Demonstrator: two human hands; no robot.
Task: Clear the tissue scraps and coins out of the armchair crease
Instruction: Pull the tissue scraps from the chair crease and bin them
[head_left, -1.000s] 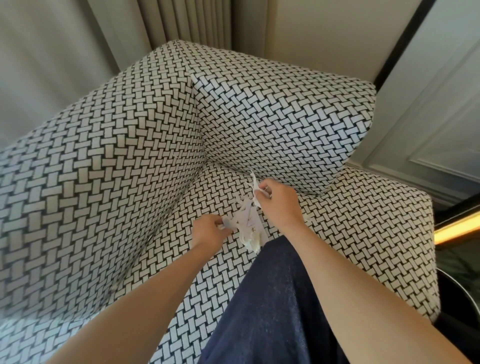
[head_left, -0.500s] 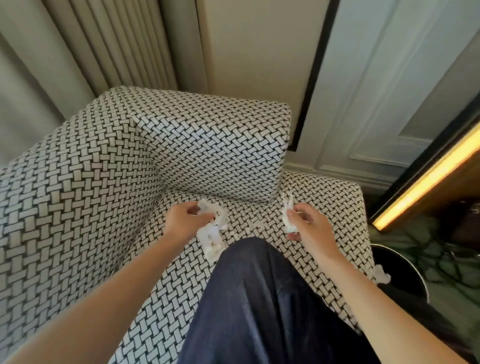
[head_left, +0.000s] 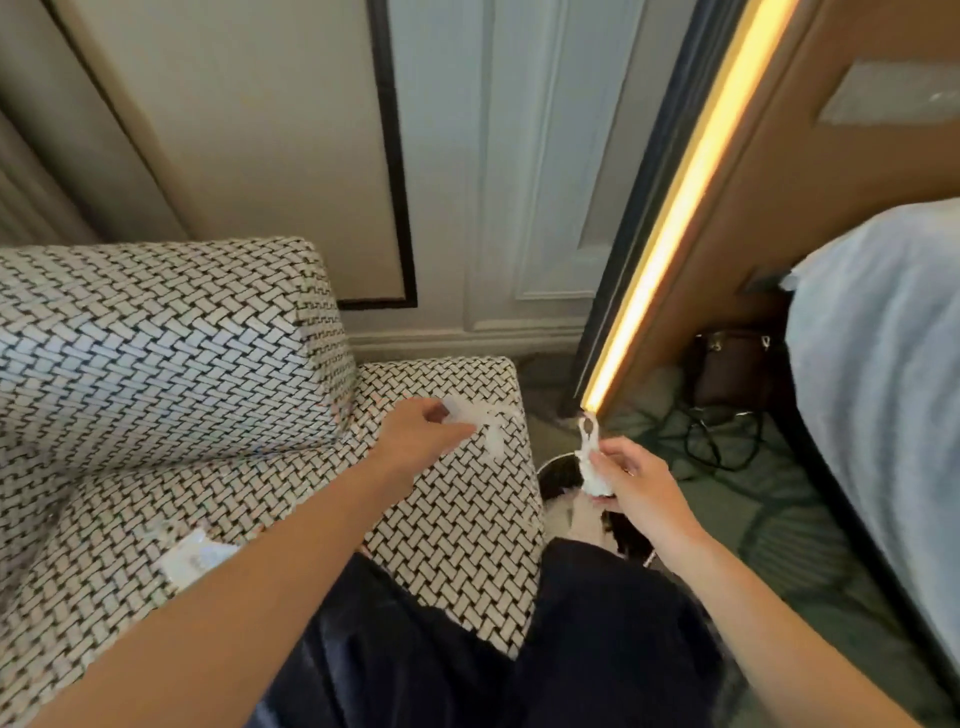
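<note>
The left fingers (head_left: 447, 430) are curled round a bunch of white tissue scraps (head_left: 485, 422), which trail out to the right of the left hand (head_left: 415, 434) and hang low over the front corner of the armchair seat (head_left: 457, 545). The right fingers (head_left: 618, 451) pinch a crumpled tissue wad (head_left: 592, 465), its twisted end standing upward; the right hand (head_left: 641, 486) holds it out past the side of the seat, above a round dark waste bin (head_left: 546, 467) that stands on the floor just beside the chair. Something pale lies in the bin, too blurred to tell.

Another flat tissue scrap (head_left: 192, 555) lies on the seat near the left forearm, well apart from both hands. The crease (head_left: 260, 460) runs where the woven black-and-white armchair cushion (head_left: 156, 353) meets the seat, to the left of the left hand.

The person's dark navy trousers (head_left: 597, 649) fill the bottom middle of the view. Farther right are a glowing light strip (head_left: 670, 234), a tangle of black cables (head_left: 722, 439) on the green carpet, a brown bag (head_left: 730, 369), and a bed with pale bedding (head_left: 878, 389).
</note>
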